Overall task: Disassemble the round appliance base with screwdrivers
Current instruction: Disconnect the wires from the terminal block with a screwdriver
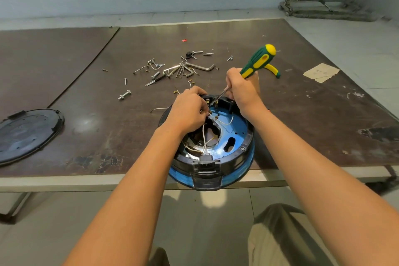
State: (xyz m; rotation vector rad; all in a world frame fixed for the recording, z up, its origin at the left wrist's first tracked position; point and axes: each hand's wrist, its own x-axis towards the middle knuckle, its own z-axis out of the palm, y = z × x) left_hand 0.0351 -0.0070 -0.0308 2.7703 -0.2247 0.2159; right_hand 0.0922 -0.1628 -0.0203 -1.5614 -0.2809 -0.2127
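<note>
The base (235,127) sat at lower centre, overhanging the table's (302,125) near edge, likely so I could lean over its open inside. My left hand (187,112) pinched a wire (203,134) there, steadying it, while my right hand (244,90) clamped round the screwdriver (258,61), tip angled down at the far rim. My knuckles hid what the tip met. Beyond, loose screws (179,70) lay within reach at centre frame.

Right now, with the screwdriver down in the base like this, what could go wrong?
1. The screwdriver tip works right beside the left hand, which seems to pinch a wire terminal; a slip could jab the fingers.
2. The round appliance base overhangs the near edge of the table; a hard push from the right hand might tip or slide it off.
3. Loose screws lie scattered behind it; they could roll away or get mixed up.
</note>
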